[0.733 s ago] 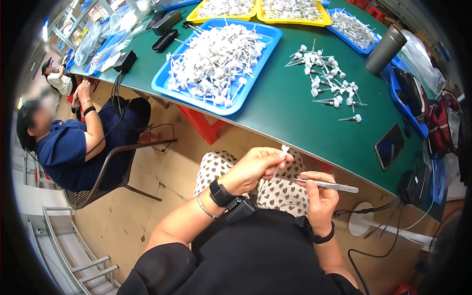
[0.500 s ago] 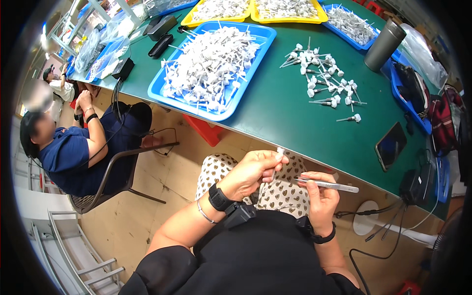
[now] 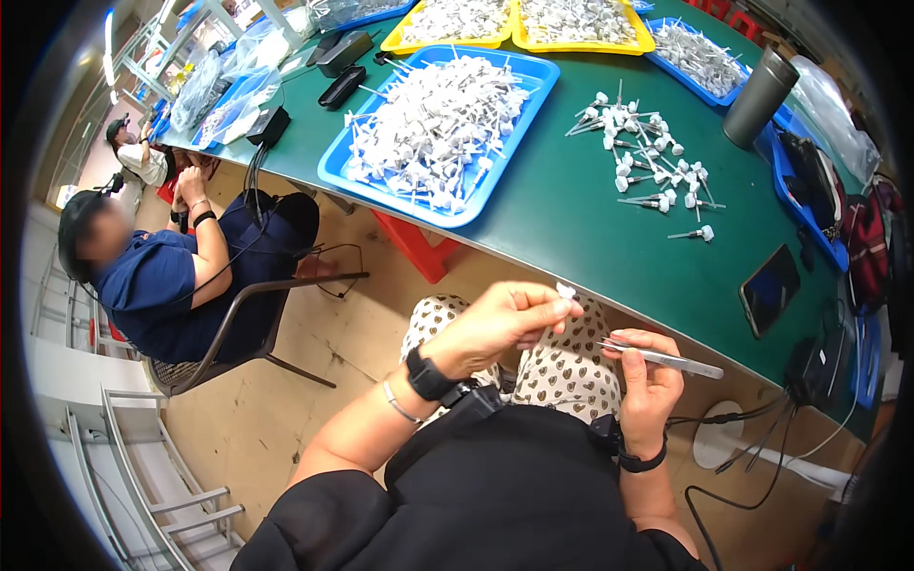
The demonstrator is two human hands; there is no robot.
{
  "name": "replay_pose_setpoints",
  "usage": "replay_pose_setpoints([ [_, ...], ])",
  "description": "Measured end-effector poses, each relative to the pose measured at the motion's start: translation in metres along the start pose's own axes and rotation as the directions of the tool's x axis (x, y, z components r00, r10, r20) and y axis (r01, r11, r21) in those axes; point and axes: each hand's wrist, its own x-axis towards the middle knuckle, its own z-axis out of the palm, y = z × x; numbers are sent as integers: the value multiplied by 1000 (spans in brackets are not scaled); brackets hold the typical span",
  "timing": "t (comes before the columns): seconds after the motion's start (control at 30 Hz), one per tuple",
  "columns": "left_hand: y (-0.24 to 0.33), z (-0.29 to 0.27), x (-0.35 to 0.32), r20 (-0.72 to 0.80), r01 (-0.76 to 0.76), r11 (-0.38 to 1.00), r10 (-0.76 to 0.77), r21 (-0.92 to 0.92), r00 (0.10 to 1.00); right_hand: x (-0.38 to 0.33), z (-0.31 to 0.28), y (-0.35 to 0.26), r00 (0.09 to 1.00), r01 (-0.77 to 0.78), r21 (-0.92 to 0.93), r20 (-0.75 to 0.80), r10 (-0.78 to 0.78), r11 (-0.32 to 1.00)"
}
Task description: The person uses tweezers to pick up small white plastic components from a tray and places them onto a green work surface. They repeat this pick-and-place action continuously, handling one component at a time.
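My left hand (image 3: 519, 319) pinches a small white plastic piece (image 3: 565, 291) between thumb and fingertips, over my lap just off the table's near edge. Its white head sticks up above the fingers; the rest is hidden by them. In my right hand (image 3: 647, 390) lies a pair of silver tweezers (image 3: 685, 363), with the points toward my left hand and apart from the white piece. On the table, a loose cluster of similar white pieces with thin stems (image 3: 657, 152) is spread, and one single piece (image 3: 705, 233) lies nearer me.
A blue tray (image 3: 333, 171) heaped with white pieces stands ahead; yellow trays (image 3: 519, 43) and another blue tray (image 3: 728, 97) stand behind. At right are a grey cylindrical bottle (image 3: 762, 97), a phone (image 3: 770, 290) and cables (image 3: 733, 419). A seated person (image 3: 157, 276) is at left.
The whole view has shifted, so the table and trays sit farther right in the picture. My left fingers have turned, and the thin stem seen below them is now hidden. The tweezers stay in my right hand.
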Motion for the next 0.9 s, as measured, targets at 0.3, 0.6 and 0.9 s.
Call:
replay_pose_setpoints([
  [0.3, 162, -93, 14, -164, 553, -148, 865, 820, 474, -10, -21, -10, 996, 28, -13, -82, -29, 1000],
  [0.6, 63, 77, 126, 416, -318, -269, 595, 909, 688, -10, -44, -15, 986, 70, -48, -147, -76, 996],
  [0.9, 40, 104, 179, 360, -336, -152, 576, 930, 734, -22, -63, -19, 975, 88, -10, -206, -88, 996],
])
